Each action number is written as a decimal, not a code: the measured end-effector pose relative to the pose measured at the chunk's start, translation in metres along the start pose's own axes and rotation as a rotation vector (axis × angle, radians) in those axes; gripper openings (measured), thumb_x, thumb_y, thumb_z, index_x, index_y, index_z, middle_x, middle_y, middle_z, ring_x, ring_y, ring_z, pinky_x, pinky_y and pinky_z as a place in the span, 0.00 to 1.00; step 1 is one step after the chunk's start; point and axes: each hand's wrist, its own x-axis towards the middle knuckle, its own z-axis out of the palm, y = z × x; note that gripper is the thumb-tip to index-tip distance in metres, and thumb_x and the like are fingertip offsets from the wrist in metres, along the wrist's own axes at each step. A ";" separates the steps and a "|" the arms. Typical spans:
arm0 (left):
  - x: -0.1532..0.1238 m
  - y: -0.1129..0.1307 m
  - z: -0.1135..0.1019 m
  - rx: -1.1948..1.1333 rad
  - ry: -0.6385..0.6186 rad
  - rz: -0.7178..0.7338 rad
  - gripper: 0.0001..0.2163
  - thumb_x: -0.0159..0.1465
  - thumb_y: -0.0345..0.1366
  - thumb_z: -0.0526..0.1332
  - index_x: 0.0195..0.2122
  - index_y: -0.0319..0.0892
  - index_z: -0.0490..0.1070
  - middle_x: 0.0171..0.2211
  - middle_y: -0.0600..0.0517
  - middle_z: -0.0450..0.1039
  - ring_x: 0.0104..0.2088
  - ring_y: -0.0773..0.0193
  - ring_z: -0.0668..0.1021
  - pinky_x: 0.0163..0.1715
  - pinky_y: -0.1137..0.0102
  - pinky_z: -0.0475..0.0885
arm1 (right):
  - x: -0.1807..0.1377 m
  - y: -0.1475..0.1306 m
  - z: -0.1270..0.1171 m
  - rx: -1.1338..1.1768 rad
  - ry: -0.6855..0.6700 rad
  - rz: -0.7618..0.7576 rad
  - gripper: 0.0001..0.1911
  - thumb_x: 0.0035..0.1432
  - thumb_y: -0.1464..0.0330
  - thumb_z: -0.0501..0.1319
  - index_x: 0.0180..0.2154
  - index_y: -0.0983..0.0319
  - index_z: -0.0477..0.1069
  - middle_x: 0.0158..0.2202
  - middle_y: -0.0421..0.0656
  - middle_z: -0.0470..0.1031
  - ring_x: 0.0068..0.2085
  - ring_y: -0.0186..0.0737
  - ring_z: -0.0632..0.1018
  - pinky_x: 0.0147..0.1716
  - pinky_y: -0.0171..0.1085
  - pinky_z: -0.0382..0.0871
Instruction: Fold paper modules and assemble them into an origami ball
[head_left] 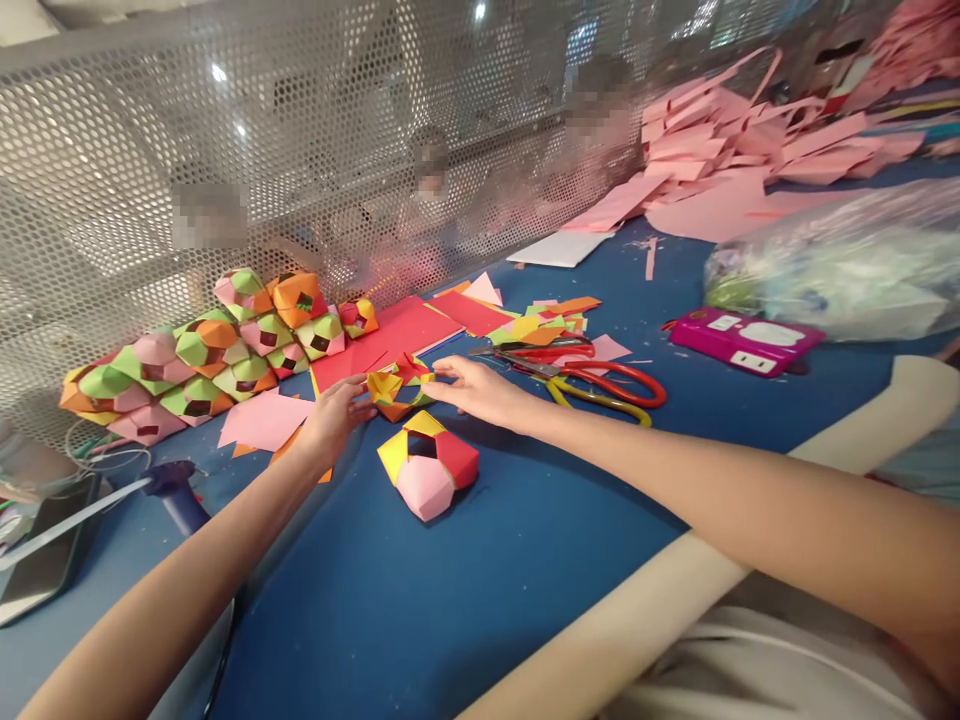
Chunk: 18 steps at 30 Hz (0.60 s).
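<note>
1. Two bare hands show in my head view, and I take the finished paper ball [426,484] as my landmark; it sits on the blue table [360,610], with pink, red and yellow faces and a dark gap near its top.

2. Just beyond that ball lies the unfinished paper piece [384,388], in yellow, red and green; it is squarely between the hands, and what I can see of it runs longest from left to right, from one hand towards the other.

3. My left hand [337,418] is beyond the ball and to its left, fingers bent, tips at the piece's left edge; whether they pinch it I cannot tell.

4. My right hand [480,392] is beyond the ball and to its right, fingers reaching leftward to the piece's right edge; I cannot tell whether they grip; neither hand looks clearly nearer to the piece.

5. Farther right of the ball I see red-handled scissors [634,381] and yellow-handled scissors [611,403]; to its left, a glue gun [176,495]; beyond it and leftward, a cluster of paper balls [206,345] by the mesh screen [97,210].
</note>
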 end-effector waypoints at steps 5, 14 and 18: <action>-0.005 0.007 0.002 -0.121 0.040 0.039 0.14 0.47 0.25 0.65 0.37 0.37 0.73 0.37 0.48 0.76 0.31 0.67 0.78 0.34 0.71 0.74 | 0.005 0.007 0.009 0.069 0.009 0.002 0.17 0.59 0.65 0.63 0.48 0.65 0.70 0.53 0.53 0.74 0.50 0.44 0.77 0.50 0.43 0.70; -0.009 0.023 0.009 -0.179 0.097 0.201 0.16 0.47 0.34 0.73 0.37 0.42 0.75 0.36 0.52 0.74 0.35 0.68 0.76 0.33 0.74 0.70 | 0.014 -0.010 0.026 0.323 -0.020 0.050 0.11 0.57 0.77 0.57 0.43 0.66 0.70 0.39 0.46 0.77 0.34 0.34 0.78 0.25 0.29 0.70; -0.021 0.028 0.005 -0.193 0.091 0.259 0.22 0.53 0.39 0.70 0.49 0.51 0.71 0.49 0.53 0.72 0.46 0.64 0.76 0.36 0.75 0.71 | 0.020 -0.025 0.038 0.397 -0.063 0.008 0.12 0.58 0.77 0.57 0.45 0.65 0.69 0.44 0.46 0.76 0.34 0.33 0.79 0.25 0.29 0.71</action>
